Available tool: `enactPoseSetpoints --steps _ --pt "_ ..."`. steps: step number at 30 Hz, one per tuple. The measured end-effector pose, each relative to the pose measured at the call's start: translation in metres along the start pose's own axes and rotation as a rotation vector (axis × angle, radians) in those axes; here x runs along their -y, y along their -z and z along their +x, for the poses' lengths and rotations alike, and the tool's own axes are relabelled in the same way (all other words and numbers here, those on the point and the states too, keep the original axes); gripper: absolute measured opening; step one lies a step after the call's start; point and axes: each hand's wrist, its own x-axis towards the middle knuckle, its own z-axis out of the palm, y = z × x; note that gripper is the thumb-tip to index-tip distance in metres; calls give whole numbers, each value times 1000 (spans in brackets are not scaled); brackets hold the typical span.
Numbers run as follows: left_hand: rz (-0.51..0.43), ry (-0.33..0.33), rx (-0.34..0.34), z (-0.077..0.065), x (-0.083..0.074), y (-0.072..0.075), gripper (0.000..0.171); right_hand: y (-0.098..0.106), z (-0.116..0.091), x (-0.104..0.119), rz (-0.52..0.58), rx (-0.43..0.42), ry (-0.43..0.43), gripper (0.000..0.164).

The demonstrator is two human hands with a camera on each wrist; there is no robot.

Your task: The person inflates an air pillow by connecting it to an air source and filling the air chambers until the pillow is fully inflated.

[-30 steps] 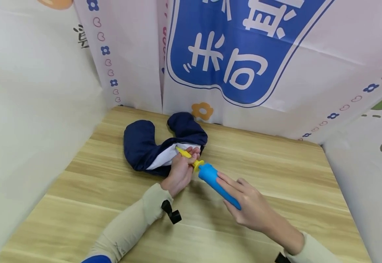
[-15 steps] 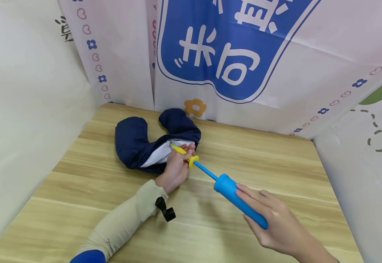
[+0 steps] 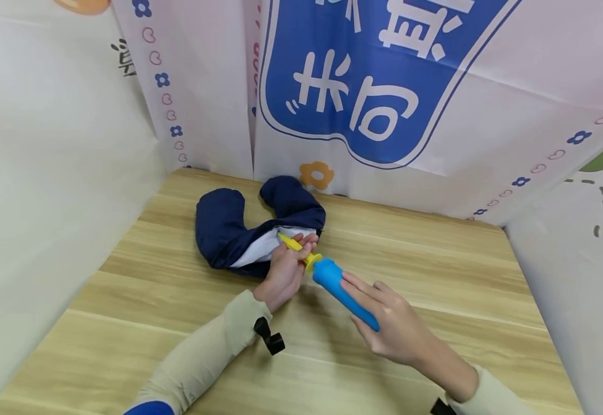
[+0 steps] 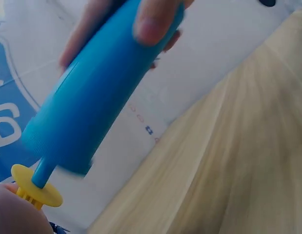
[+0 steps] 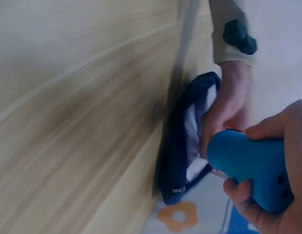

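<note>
A navy U-shaped neck pillow (image 3: 220, 227) lies on the wooden table, its cover parted along the near side to show a white inner piece (image 3: 257, 248). My left hand (image 3: 284, 270) pinches the yellow nozzle (image 3: 292, 242) of a hand air pump, whose tip meets the white piece. The blue pump barrel (image 3: 338, 291) is gripped by my right hand (image 3: 397, 323) and sits close behind the yellow flange (image 4: 36, 187). In the left wrist view a short length of blue rod (image 4: 44, 171) shows between flange and barrel. A zipper pull (image 5: 178, 190) shows on the cover's edge.
The wooden table (image 3: 425, 271) meets a printed cloth backdrop (image 3: 218, 115) right behind the pillow. White walls stand at the left (image 3: 63, 144) and right (image 3: 581, 276). Each sleeve carries a black strap mount (image 3: 270, 337).
My right hand draws the pump barrel back, baring a long blue rod, then pushes it forward again to the flange. The left hand keeps its pinch on the nozzle. The head view shifts slightly.
</note>
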Motion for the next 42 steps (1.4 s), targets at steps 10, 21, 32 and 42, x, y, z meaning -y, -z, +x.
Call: enactPoseSetpoints --steps 10,21,32,42 --pt "-40 17 -4 -2 -13 4 41 72 -56 16 -2 54 -78 55" --pt "3 16 -48 -9 1 -4 27 41 -24 11 -24 -59 -3 45" --pt "68 45 35 -8 12 -8 41 1 -10 -5 22 -32 0 60" --pt "-13 33 3 -2 0 -7 30 61 -58 9 14 -11 -46 53"
